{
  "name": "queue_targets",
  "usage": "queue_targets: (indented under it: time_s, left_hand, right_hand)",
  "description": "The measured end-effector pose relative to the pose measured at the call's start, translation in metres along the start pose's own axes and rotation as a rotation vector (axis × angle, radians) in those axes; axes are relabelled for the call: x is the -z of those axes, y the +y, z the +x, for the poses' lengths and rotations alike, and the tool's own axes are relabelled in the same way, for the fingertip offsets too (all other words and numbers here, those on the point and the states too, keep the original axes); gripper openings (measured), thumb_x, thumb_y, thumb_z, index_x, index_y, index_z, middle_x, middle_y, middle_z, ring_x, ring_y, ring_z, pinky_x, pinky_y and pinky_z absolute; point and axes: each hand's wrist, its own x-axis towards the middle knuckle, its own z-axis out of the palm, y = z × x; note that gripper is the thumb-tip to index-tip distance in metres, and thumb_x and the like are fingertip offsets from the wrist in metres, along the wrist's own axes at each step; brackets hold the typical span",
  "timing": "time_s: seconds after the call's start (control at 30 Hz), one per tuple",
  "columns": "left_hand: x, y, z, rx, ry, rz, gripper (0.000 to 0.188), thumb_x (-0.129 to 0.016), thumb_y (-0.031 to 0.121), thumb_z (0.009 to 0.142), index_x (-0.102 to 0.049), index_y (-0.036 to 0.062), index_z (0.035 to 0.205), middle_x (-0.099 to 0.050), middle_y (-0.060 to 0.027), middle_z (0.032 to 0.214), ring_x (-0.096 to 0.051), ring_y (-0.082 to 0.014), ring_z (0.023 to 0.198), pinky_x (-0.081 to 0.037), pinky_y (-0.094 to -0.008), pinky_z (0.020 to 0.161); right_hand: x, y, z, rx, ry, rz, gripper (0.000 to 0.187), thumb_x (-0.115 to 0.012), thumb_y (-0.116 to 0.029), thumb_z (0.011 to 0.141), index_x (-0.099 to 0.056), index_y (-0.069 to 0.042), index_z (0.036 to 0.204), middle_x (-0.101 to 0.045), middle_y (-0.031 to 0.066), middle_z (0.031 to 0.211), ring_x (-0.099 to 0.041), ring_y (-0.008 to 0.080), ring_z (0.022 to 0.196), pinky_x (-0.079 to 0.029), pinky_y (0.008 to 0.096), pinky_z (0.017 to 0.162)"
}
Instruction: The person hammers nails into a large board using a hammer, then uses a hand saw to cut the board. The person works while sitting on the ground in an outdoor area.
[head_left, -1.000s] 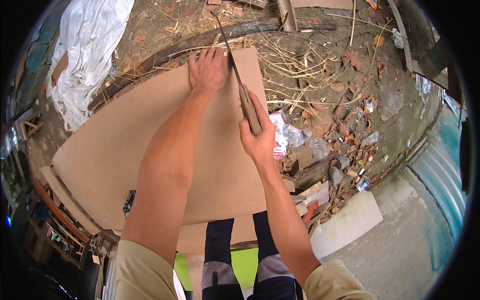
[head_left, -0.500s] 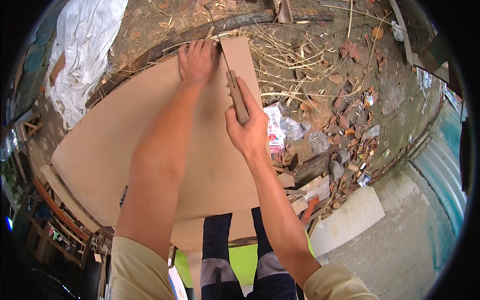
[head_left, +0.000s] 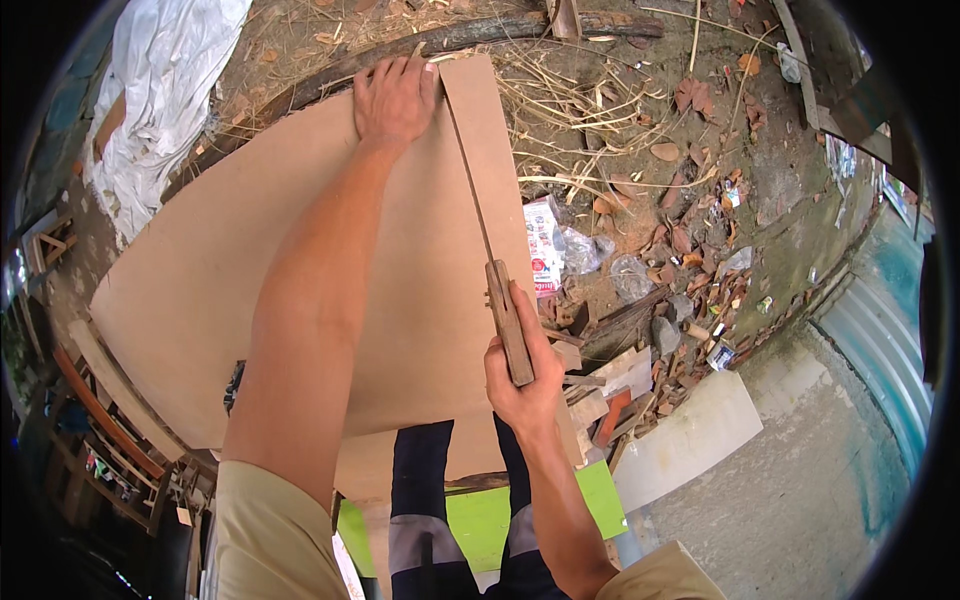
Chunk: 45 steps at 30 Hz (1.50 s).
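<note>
A large tan wood-fibre board (head_left: pixel 220 270) fills the middle of the head view. My left hand (head_left: pixel 394 100) lies flat on the board's far end, fingers stretched to its edge, just left of a cut line. My right hand (head_left: pixel 526 385) is closed round the brown wooden handle of a handsaw (head_left: pixel 512 325), index finger along its side. The thin blade, seen edge-on, runs away from me along the line near the board's right side, toward my left fingertips. A narrow strip of board lies right of the blade. How deep the blade sits is hidden.
Beyond the board a curved dark timber (head_left: pixel 480 35) lies on dirt with wood shavings (head_left: pixel 590 120). White sheeting (head_left: pixel 165 110) is at far left. Scrap wood, leaves and plastic litter the right, beside a pale panel (head_left: pixel 690 435). Lime-green panel (head_left: pixel 475 525) shows beneath my legs.
My right hand has drawn the saw back toward me, and more of the blade now lies along the board. My left hand keeps its place on the far end.
</note>
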Motion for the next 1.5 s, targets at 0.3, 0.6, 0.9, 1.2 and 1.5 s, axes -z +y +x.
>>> queue_targets:
  time_s: [0.3, 0.6, 0.9, 1.2, 1.5]
  left_hand:
    - [-0.003, -0.007, 0.047, -0.117, -0.133, -0.281, 0.051, -0.049, 0.056, 0.101, -0.072, 0.0112, 0.11, -0.069, -0.0063, 0.102, -0.064, -0.0254, 0.102, -0.045, -0.0434, 0.092]
    - [-0.015, -0.007, 0.06, -0.079, -0.267, -0.417, 0.058, -0.054, 0.065, 0.096, -0.075, 0.0126, 0.11, -0.068, -0.0053, 0.099, -0.066, -0.0284, 0.095, -0.051, -0.0441, 0.083]
    - [-0.002, -0.002, 0.056, -0.075, -0.251, -0.405, 0.055, -0.058, 0.064, 0.094, -0.077, 0.0128, 0.1, -0.066, -0.0006, 0.092, -0.065, -0.0244, 0.087, -0.051, -0.0424, 0.079]
    - [-0.003, -0.003, 0.053, -0.051, -0.208, -0.44, 0.052, -0.062, 0.063, 0.093, -0.077, 0.0133, 0.095, -0.065, 0.0013, 0.087, -0.065, -0.0227, 0.082, -0.05, -0.0407, 0.076]
    - [-0.009, -0.005, 0.056, -0.035, -0.2, -0.52, 0.052, -0.067, 0.059, 0.091, -0.076, 0.0079, 0.094, -0.065, -0.0034, 0.09, -0.062, -0.0212, 0.084, -0.049, -0.0368, 0.077]
  right_hand:
    - [0.002, 0.01, 0.002, 0.035, -0.009, 0.02, 0.067, -0.059, 0.003, 0.082, -0.05, -0.002, 0.148, -0.074, 0.0165, 0.092, -0.069, 0.0125, 0.067, -0.055, 0.0271, 0.066]
    - [0.0, -0.002, 0.004, 0.017, -0.002, 0.041, 0.067, -0.058, 0.003, 0.082, -0.049, -0.001, 0.148, -0.074, 0.0145, 0.094, -0.065, 0.0088, 0.066, -0.054, 0.025, 0.065]
    - [-0.017, 0.016, 0.039, 0.012, -0.001, 0.06, 0.066, -0.057, 0.003, 0.082, -0.05, 0.0, 0.147, -0.075, 0.0137, 0.091, -0.059, 0.0057, 0.064, -0.051, 0.0235, 0.063]
    - [-0.029, 0.014, 0.063, 0.041, 0.029, 0.05, 0.066, -0.057, 0.001, 0.082, -0.051, -0.003, 0.148, -0.075, 0.015, 0.096, -0.065, 0.0116, 0.065, -0.053, 0.0256, 0.066]
    - [-0.042, 0.021, 0.086, 0.033, 0.005, 0.136, 0.067, -0.059, 0.0, 0.081, -0.051, -0.004, 0.147, -0.074, 0.0216, 0.111, -0.075, 0.0254, 0.083, -0.056, 0.0321, 0.077]
